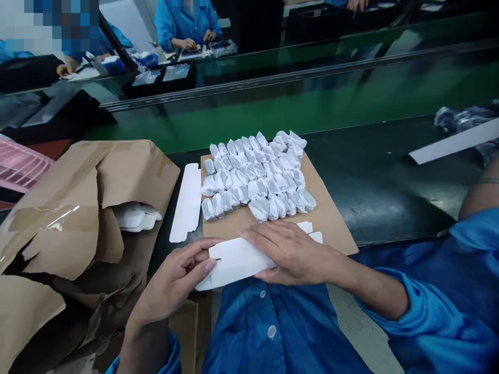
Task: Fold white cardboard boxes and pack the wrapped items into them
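In front of my body I hold a white cardboard box blank (237, 257) between both hands. My left hand (177, 278) pinches its left end with thumb and fingers. Across its right part lies my right hand (288, 252), thumb below and fingers over the top; its flaps stick out past that hand. Just beyond, several small items wrapped in white tissue (253, 174) are packed in rows on a brown cardboard sheet (325, 208). What is inside the wrapping is hidden. Left of the sheet lies a flat white box blank (186, 202).
A torn brown paper package (128, 171) with white blanks (138, 215) inside stands at left. A white strip (456, 140) and clear plastic bags (465, 119) lie at right. Beyond the green conveyor (249, 111), a co-worker in blue (189, 23) handles small parts.
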Available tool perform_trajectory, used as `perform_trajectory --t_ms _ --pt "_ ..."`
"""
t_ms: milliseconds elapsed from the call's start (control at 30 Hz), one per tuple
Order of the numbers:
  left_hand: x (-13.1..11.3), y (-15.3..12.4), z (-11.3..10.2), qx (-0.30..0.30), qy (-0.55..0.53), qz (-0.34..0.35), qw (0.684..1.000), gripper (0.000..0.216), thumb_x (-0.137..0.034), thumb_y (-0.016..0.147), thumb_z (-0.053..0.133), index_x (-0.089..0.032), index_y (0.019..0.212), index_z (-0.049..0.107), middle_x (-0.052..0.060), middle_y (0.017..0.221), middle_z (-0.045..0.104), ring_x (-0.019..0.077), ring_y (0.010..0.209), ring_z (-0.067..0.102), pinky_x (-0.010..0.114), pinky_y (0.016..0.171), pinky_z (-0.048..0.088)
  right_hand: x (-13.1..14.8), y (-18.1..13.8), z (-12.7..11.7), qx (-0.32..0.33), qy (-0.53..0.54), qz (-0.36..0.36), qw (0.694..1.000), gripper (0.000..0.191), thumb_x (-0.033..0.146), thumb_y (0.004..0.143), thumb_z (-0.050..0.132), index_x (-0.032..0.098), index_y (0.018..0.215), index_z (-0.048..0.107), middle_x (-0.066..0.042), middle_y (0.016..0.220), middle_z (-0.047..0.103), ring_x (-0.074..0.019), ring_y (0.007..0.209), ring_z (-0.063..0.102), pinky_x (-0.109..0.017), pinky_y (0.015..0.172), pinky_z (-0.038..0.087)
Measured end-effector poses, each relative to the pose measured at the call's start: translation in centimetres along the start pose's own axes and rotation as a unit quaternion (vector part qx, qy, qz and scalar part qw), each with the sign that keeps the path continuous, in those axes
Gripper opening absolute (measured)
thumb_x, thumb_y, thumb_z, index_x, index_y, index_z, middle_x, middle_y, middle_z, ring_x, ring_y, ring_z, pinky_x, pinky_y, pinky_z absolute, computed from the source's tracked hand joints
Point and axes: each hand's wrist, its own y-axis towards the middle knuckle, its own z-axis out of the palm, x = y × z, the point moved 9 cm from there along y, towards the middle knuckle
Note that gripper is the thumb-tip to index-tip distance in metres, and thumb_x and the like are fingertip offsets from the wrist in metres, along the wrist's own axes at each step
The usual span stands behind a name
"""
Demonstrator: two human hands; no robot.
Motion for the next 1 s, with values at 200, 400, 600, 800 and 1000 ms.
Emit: perform_trajectory --t_ms 200,400,600,800,1000 --pt "2.0 -0.5 2.0 0.052 -0.133 -0.062 0.988 0.034 -0.037 0.081 0.071 -0.017 0.109 0.067 0.005 0.080 0.073 0.0138 0.066 0.064 0.020 0.054 0.050 0.8 -0.3 -0.1 0.002 0.041 -0.035 0.999 0.065 0.038 0.087 0.061 0.005 0.139 0.040 -0.021 0.128 0.060 -0.0273 0.113 0.059 -0.041 0.093 0.049" --pt "2.6 -0.2 2.9 0.019 -0.154 -0.065 0.986 0.029 -0.037 0.084 0.068 -0.017 0.104 0.068 0.004 0.078 0.072 0.0119 0.064 0.063 0.019 0.055 0.048 1.1 -1.0 -0.3 -0.012 0.021 -0.043 0.999 0.064 0.036 0.087 0.060 0.003 0.138 0.040 -0.020 0.125 0.062 -0.0264 0.109 0.060 -0.038 0.089 0.051" --pt "1.4 0.0 2.4 -0.039 -0.081 -0.005 0.996 0.016 -0.028 0.078 0.071 -0.018 0.090 0.073 0.003 0.080 0.073 0.0119 0.063 0.065 0.018 0.055 0.050 2.2 -1.1 -0.5 -0.020 -0.064 -0.048 0.997 0.056 0.034 0.090 0.056 -0.001 0.133 0.045 -0.021 0.119 0.065 -0.0283 0.100 0.064 -0.040 0.081 0.055" --pt "-0.9 -0.3 0.8 -0.083 0.011 0.070 0.994 0.011 -0.015 0.075 0.065 -0.020 0.075 0.074 -0.001 0.070 0.072 0.0089 0.055 0.061 0.016 0.052 0.046 4.6 -1.3 -0.6 -0.074 -0.225 -0.100 0.966 0.030 0.015 0.095 0.051 -0.001 0.120 0.057 -0.018 0.099 0.072 -0.0264 0.089 0.070 -0.037 0.072 0.057" --pt "1.1 -1.6 -3.0 -0.210 -0.051 0.051 0.975 0.016 -0.023 0.077 0.071 -0.021 0.093 0.071 0.000 0.074 0.071 0.0126 0.055 0.063 0.021 0.049 0.050 0.8 -2.8 -1.8 -0.099 -0.247 -0.011 0.964 0.035 0.020 0.097 0.052 0.000 0.125 0.055 -0.021 0.112 0.070 -0.0298 0.101 0.069 -0.043 0.083 0.058"
